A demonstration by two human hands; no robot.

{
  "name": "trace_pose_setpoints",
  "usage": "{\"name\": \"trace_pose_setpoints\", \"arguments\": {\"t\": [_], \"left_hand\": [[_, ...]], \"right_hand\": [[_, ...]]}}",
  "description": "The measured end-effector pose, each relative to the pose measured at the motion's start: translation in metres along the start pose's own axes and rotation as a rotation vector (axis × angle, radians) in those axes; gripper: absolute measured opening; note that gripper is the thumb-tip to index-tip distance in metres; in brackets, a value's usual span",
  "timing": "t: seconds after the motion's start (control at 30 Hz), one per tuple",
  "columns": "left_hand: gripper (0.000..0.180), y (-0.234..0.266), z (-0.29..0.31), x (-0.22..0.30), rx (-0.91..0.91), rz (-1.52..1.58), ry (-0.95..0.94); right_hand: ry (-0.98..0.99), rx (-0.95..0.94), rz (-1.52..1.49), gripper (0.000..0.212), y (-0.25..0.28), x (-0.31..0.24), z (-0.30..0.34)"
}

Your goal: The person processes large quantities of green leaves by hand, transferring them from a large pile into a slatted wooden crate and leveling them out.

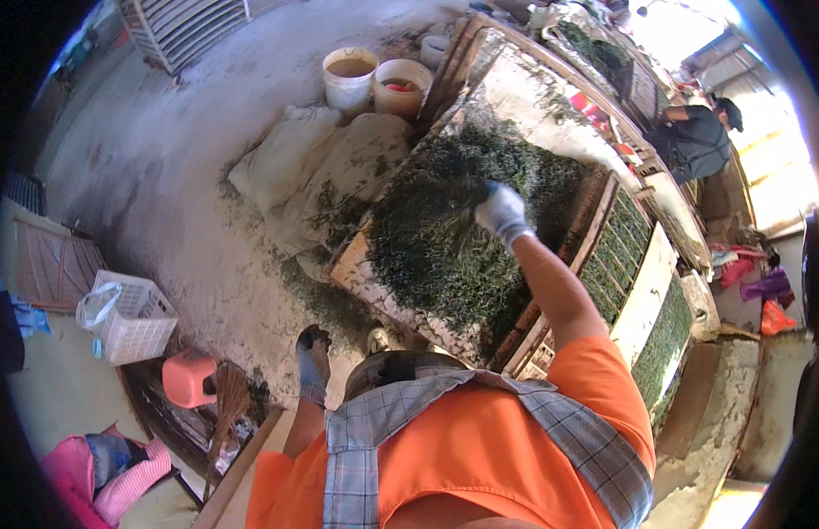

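Right hand (502, 210): clad in a pale glove, held at the heap of leaves; the fingers are blurred and partly turned away, so whether anything is gripped cannot be told. A blue patch is shown at the fingertips.

Left hand (312, 353): clad in a dark-stained glove, lowered beside the body, well apart from the right hand; its fingers are bent, and its grip cannot be made out.

Leaves (427, 251): dark green, fine, heaped in a broad layer beneath the right hand and to its left.

Desk (349, 257): wooden-edged, pale and flaking, by which the leaves are carried.

Frame (623, 234): slatted, with green matter seen between its bars, placed to the right of the right hand.

Cloth (290, 163): pale, crumpled, leaf-strewn, laid on the floor (154, 185) to the left of the right hand.

Buckets (349, 88): two, white, set side by side beyond the cloth, ahead and left of the right hand; the left one is filled with brownish liquid.

Basket (136, 319): white, perforated, placed well to the left of the left hand.

Stool (190, 379): salmon-pink, placed between basket and left hand.

Broom (230, 397): straw, stood near the stool.

Co-worker (696, 137): dark-clothed, seen well beyond the right hand, to its right.
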State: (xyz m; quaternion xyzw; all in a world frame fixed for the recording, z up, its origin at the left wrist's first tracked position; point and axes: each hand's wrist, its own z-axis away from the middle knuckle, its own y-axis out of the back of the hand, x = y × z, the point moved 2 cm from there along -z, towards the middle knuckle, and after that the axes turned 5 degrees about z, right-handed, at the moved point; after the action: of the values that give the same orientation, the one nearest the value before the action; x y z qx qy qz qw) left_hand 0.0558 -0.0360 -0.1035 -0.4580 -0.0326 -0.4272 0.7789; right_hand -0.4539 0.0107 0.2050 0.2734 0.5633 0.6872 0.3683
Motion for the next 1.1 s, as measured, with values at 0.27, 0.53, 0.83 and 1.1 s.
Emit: {"name": "trace_pose_setpoints", "arguments": {"t": [0.27, 0.53, 0.83, 1.1], "left_hand": [[0.017, -0.324, -0.004, 0.028, -0.509, -0.312, 0.150], [0.075, -0.665, 0.223, 0.065, -1.332, -0.687, -1.787], [0.083, -0.441, 0.103, -0.119, -1.586, -2.213, -0.993], [0.066, -0.499, 0.140, -0.058, -0.957, -0.647, -0.247]], "right_hand": [[0.299, 0.905, 0.142, 0.038, 0.282, 0.000, 0.105], [0.466, 1.293, 0.198, 0.023, 0.414, -0.018, 0.188], [0.448, 0.792, 0.256, 0.019, 0.339, 0.005, 0.151], [0.680, 0.467, 0.265, 0.025, 0.290, 0.007, 0.146]]}}
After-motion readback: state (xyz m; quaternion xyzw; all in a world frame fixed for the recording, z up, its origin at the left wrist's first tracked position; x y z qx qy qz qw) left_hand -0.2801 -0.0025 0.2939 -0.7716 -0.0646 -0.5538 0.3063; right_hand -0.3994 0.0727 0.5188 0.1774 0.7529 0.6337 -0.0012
